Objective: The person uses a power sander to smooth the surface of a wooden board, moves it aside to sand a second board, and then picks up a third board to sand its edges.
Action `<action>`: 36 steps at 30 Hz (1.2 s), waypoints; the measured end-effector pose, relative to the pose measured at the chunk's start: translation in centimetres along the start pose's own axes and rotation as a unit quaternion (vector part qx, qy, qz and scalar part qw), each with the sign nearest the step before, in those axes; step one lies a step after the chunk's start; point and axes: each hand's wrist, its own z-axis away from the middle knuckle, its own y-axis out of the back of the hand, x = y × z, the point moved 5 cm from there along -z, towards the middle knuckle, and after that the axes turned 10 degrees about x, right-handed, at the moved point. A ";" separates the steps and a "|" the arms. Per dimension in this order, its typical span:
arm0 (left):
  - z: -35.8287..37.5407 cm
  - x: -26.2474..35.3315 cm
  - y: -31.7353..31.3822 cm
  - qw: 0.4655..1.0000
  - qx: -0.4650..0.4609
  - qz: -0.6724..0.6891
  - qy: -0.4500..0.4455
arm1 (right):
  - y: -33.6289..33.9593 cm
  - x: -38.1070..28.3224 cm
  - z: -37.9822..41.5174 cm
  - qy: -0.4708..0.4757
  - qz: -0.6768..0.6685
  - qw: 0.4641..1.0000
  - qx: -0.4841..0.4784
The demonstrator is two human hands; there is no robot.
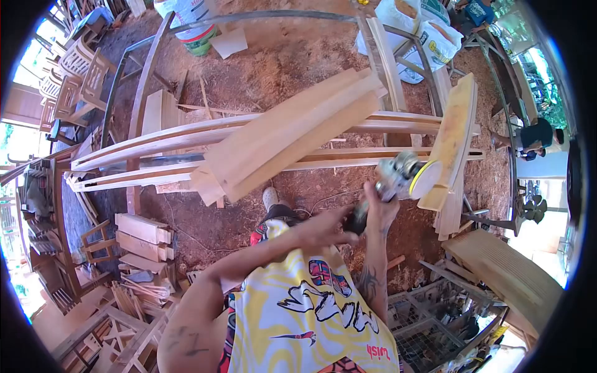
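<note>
My right hand [382, 210] is closed around the front body of an angle grinder [393, 176]. The grinder carries a pale round sanding disc [426, 180] with a yellow rim, facing right. My left hand [329, 229] is at the grinder's dark rear end, its fingers on either side of it and slightly blurred. Right beside the disc, a curved yellowish board [453, 140] lies across the ends of long wooden rails [236, 127]. To the left of the grinder, several wide wooden boards [295, 133] lie slanted across the same rails.
A metal frame [249, 18] stands beyond the rails. Stacked planks [143, 236] and wooden chairs [78, 81] are on the left. White sacks [429, 43] stand at the back. Two people [538, 133] are at the right. Sawdust covers the floor; a cord [205, 245] lies there.
</note>
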 end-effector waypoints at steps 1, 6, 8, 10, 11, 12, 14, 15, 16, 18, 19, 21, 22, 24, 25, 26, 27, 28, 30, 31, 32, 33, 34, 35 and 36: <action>-0.6 1.3 -2.1 0.996 0.060 0.028 -0.052 | 0.9 -1.3 -0.7 -0.006 0.007 0.998 0.057; 0.8 3.8 9.0 0.999 -0.005 0.027 0.032 | -7.1 -8.8 1.3 -0.135 -0.372 0.918 -0.005; 1.6 2.6 8.4 0.960 -0.126 0.243 0.053 | -7.7 -8.4 0.6 -0.168 -0.477 0.843 -0.185; 2.2 0.3 7.2 0.915 -0.189 0.356 0.027 | -9.4 -7.5 0.3 -0.182 -0.551 0.767 -0.274; 2.3 -0.1 7.9 0.916 -0.191 0.346 0.061 | -10.6 -7.1 0.1 -0.199 -0.574 0.741 -0.286; 2.7 -0.5 8.4 0.916 -0.195 0.336 0.096 | -11.6 -6.8 0.1 -0.216 -0.597 0.714 -0.294; 3.4 -1.7 9.4 0.954 -0.124 0.255 0.101 | -12.9 -5.9 -0.2 -0.239 -0.559 0.739 -0.290; 3.8 -1.2 10.6 0.954 -0.117 0.261 0.086 | -13.3 -5.7 -0.4 -0.248 -0.536 0.754 -0.288; 4.4 -0.1 12.4 0.955 -0.110 0.267 0.070 | -13.6 -6.0 -0.5 -0.235 -0.494 0.800 -0.246; 5.3 -0.6 13.6 0.968 -0.088 0.234 0.035 | -14.1 -7.1 -0.7 -0.204 -0.377 0.889 -0.162; 5.4 -1.6 13.4 0.971 -0.054 0.231 0.009 | -14.4 -7.5 -0.9 -0.186 -0.314 0.923 -0.120; 5.3 -3.3 12.1 0.976 0.009 0.216 -0.038 | -15.3 -7.5 -0.8 -0.178 -0.297 0.932 -0.109; 5.2 -4.4 11.3 0.976 0.037 0.204 -0.062 | -15.6 -7.6 -1.1 -0.166 -0.272 0.941 -0.115; 4.8 -5.9 9.8 0.976 0.074 0.172 -0.109 | -15.8 -8.3 -1.0 -0.154 -0.231 0.954 -0.114; 5.0 -5.2 10.3 0.971 0.026 0.231 -0.054 | -16.3 -9.2 -0.6 -0.156 -0.217 0.957 -0.110; 5.5 -4.5 10.8 0.957 -0.023 0.288 0.003 | -16.6 -9.7 -0.2 -0.158 -0.204 0.960 -0.105; 6.1 -3.7 11.3 0.935 -0.073 0.341 0.061 | -16.8 -9.8 0.0 -0.159 -0.196 0.962 -0.107; 6.4 -3.3 11.7 0.933 -0.075 0.344 0.069 | -16.9 -9.8 0.1 -0.159 -0.188 0.963 -0.108; 6.6 -2.9 11.9 0.930 -0.083 0.348 0.084 | -17.0 -10.0 0.4 -0.162 -0.185 0.965 -0.092; 6.2 -3.3 11.5 0.945 -0.030 0.323 0.029 | -17.2 -10.3 0.4 -0.149 -0.164 0.971 -0.088; 6.1 -4.0 10.6 0.954 0.023 0.297 -0.025 | -17.3 -10.5 0.4 -0.137 -0.143 0.977 -0.084; 6.0 -4.9 10.1 0.957 0.078 0.269 -0.079 | -17.8 -10.6 0.5 -0.125 -0.123 0.981 -0.081; 6.0 -4.7 10.1 0.962 0.047 0.269 -0.034 | -18.1 -11.5 0.8 -0.123 -0.107 0.983 -0.085; 6.3 -4.6 10.2 0.964 0.013 0.266 0.013 | -18.0 -11.3 0.9 -0.119 -0.070 0.986 -0.090; 6.3 -4.7 10.4 0.963 -0.020 0.261 0.057 | -17.9 -11.2 0.6 -0.113 -0.034 0.988 -0.097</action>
